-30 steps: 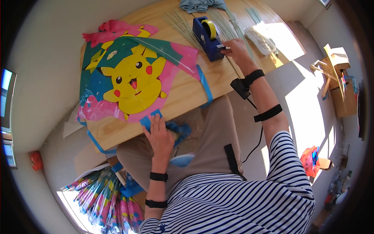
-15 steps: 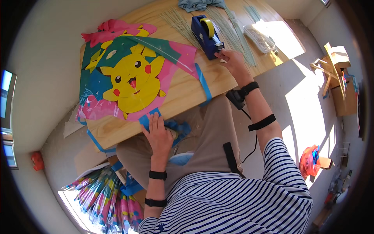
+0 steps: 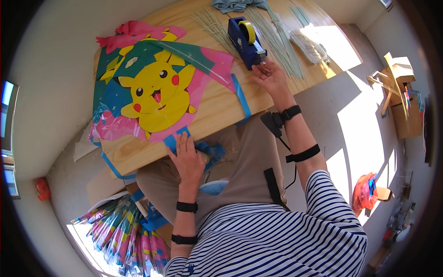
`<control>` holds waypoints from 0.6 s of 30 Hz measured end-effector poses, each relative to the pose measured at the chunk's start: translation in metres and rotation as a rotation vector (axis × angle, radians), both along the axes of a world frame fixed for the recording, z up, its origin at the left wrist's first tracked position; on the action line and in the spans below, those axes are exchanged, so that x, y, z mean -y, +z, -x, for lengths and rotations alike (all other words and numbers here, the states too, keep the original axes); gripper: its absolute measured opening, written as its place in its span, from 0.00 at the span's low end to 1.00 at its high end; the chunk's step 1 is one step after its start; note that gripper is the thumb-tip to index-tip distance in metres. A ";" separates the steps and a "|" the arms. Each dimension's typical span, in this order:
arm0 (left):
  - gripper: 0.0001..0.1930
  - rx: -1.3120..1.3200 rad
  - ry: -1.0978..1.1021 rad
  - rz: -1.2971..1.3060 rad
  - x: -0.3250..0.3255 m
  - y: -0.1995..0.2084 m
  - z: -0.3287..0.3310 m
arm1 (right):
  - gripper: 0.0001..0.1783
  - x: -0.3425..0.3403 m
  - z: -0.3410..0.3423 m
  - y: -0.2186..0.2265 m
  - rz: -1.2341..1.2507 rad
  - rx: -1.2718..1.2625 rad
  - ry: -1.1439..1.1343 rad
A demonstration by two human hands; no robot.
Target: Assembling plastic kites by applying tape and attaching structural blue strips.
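Note:
My left hand (image 3: 188, 159) lies at the table's near edge. Its fingers are stretched flat over a blue strip (image 3: 171, 140) by the lower edge of a thin plastic kite sheet (image 3: 161, 99). The sheet is pink and teal, printed with a yellow cartoon character, and spread over the table's left half. At the cutting end of a dark blue tape dispenser (image 3: 243, 46) is my right hand (image 3: 272, 79), fingertips drawn together. A glint of clear tape (image 3: 264, 63) shows between the cutter and these fingers. The dispenser carries a yellow-cored roll.
Bundles of thin pale sticks (image 3: 277, 41) lie behind and beside the dispenser, near a clear plastic tub (image 3: 311, 48). Grey cloth (image 3: 240, 4) sits at the far edge. Blue ribbon (image 3: 241, 99) crosses the wooden table (image 3: 217, 108). Folded colourful plastic kites (image 3: 124, 235) lie at lower left.
My right hand has shifted slightly down and left at the dispenser's front, and its palm has turned more upward. My left hand stays in place on the blue strip.

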State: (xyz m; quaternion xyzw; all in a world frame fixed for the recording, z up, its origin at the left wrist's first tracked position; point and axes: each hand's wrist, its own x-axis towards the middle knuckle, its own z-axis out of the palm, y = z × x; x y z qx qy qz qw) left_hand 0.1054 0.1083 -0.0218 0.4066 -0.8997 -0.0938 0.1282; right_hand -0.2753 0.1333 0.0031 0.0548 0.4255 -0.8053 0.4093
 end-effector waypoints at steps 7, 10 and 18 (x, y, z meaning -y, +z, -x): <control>0.30 -0.004 0.004 -0.007 0.000 -0.001 0.000 | 0.14 0.000 0.001 -0.004 0.035 -0.215 -0.018; 0.30 -0.005 0.009 0.006 0.001 -0.002 -0.002 | 0.13 0.003 0.002 0.004 -0.001 -0.175 -0.036; 0.31 -0.010 0.000 -0.008 0.000 0.000 -0.001 | 0.12 0.001 0.006 -0.003 -0.008 -0.236 -0.063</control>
